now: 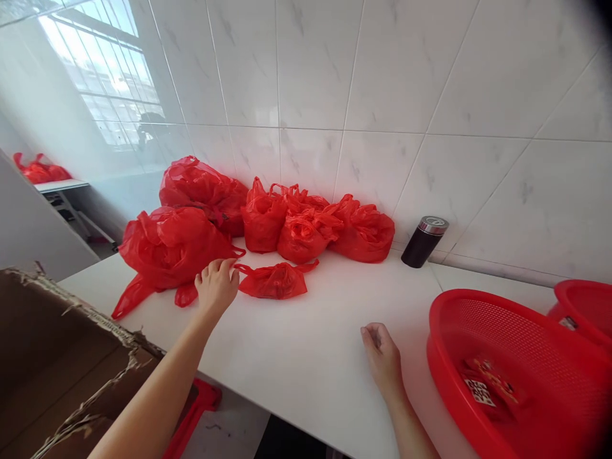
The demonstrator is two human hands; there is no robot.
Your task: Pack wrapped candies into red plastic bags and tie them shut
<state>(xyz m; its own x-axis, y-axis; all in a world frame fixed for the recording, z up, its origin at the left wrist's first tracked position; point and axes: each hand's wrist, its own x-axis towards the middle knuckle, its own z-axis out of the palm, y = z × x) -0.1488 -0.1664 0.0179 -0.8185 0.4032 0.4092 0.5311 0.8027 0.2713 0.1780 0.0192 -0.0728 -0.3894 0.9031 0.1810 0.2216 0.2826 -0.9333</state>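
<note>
My left hand point(216, 285) is at the right front side of a large, full red plastic bag point(167, 248), its fingers bent and a little apart. Its thumb is close to the loop handle of a small knotted red bag point(275, 282); whether it touches that handle I cannot make out. Over the bare white table point(325, 338), my right hand point(382, 354) is loosely curled, with nothing visible in it.
More filled red bags point(306, 233) line the tiled wall. A black tumbler point(424, 242) stands right of them. Red perforated baskets, the nearer point(437, 344) holding printed packets point(492, 382), are at right. A torn cardboard box point(62, 363) is at lower left, beside a red stool point(205, 395).
</note>
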